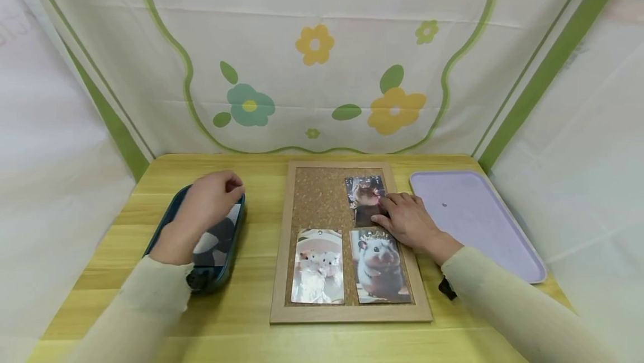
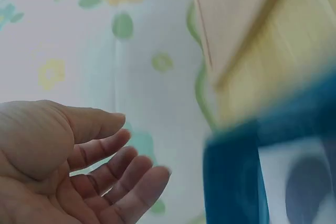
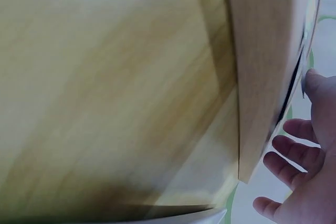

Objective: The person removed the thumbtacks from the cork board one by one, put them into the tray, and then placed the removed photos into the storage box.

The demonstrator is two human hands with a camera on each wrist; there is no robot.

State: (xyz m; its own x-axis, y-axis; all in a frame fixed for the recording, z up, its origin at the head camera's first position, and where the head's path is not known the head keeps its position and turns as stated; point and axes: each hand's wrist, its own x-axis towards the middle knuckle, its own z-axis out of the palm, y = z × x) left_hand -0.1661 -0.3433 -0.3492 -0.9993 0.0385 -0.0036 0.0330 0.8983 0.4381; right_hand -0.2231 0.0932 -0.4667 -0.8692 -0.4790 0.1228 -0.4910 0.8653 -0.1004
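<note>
My left hand (image 1: 203,203) hovers over a dark blue container (image 1: 236,251) at the left. Its fingers are loosely bent, with nothing between them in the left wrist view. Inside the container lies a grey-and-white picture (image 1: 219,234), partly hidden by that arm. On a wood-framed corkboard (image 1: 317,195), a dark animal photo (image 1: 364,192) sits slightly tilted at the upper right. My right hand (image 1: 410,220) touches this photo's right edge with thumb and fingers, the palm over the frame. Below are a photo of two white hamsters (image 1: 322,265) and a photo of one hamster (image 1: 379,268).
A lilac tray (image 1: 468,212) lies right of the corkboard, with a small dark spot or object (image 1: 444,204) on it. White cloth with printed flowers (image 1: 314,44) hangs behind the wooden table (image 1: 256,307) and at both sides.
</note>
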